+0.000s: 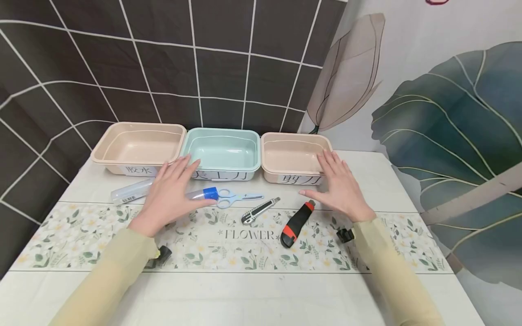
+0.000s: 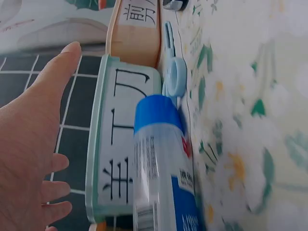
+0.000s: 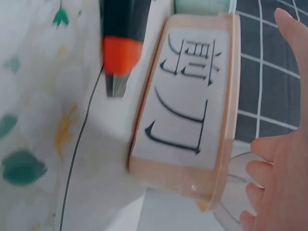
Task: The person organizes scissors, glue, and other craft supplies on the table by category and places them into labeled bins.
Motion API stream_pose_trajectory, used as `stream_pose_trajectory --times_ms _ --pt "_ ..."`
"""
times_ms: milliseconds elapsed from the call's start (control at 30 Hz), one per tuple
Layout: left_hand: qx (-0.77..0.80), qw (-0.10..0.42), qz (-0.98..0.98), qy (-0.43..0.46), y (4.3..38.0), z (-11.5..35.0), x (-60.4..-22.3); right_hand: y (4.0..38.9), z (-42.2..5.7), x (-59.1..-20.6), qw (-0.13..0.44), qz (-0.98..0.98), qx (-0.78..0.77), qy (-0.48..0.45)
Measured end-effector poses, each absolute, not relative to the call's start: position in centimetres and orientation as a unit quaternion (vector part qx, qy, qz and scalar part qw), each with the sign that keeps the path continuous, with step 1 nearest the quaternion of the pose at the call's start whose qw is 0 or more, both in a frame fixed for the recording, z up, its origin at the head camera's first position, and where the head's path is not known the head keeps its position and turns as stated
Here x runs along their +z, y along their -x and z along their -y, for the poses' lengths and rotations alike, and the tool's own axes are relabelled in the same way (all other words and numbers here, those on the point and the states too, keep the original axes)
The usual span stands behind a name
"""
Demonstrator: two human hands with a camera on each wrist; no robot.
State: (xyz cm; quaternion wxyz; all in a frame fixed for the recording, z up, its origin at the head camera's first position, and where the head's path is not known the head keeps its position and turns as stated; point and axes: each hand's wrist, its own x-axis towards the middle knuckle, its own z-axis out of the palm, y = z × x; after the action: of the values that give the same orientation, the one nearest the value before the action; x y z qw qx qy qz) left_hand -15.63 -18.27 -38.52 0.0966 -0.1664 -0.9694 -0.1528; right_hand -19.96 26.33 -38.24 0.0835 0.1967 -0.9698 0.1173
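My left hand (image 1: pixel 170 192), fingers straight and spread, hovers over a clear glue bottle with a blue cap (image 1: pixel 210 193); in the left wrist view the glue bottle (image 2: pixel 161 163) lies below the hand, apart from it. My right hand (image 1: pixel 340 188) is spread too, in front of the right corner of a beige bin (image 1: pixel 293 158), and holds nothing. Between the hands lie light-blue scissors (image 1: pixel 230 198), a small grey-and-black utility knife (image 1: pixel 260 211) and a bigger black-and-red utility knife (image 1: pixel 297 225). Part of another clear bottle (image 1: pixel 126 192) shows left of the left hand.
A second beige bin (image 1: pixel 138 156) and a mint-green bin (image 1: pixel 222 154) stand in the same row at the back, each with a label of Chinese characters. A dark gridded cloth (image 1: pixel 163 63) hangs behind. The white table (image 1: pixel 253 296) has a floral strip.
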Motion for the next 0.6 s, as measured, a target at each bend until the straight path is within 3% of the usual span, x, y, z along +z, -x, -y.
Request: stream_pose_trajectory --times_ms 600 --pt "-0.235 0.132 0.961 0.069 12.0 25.9 -38.5 23.6 -29.1 -39.0 0.067 0.973 0.142 -0.172"
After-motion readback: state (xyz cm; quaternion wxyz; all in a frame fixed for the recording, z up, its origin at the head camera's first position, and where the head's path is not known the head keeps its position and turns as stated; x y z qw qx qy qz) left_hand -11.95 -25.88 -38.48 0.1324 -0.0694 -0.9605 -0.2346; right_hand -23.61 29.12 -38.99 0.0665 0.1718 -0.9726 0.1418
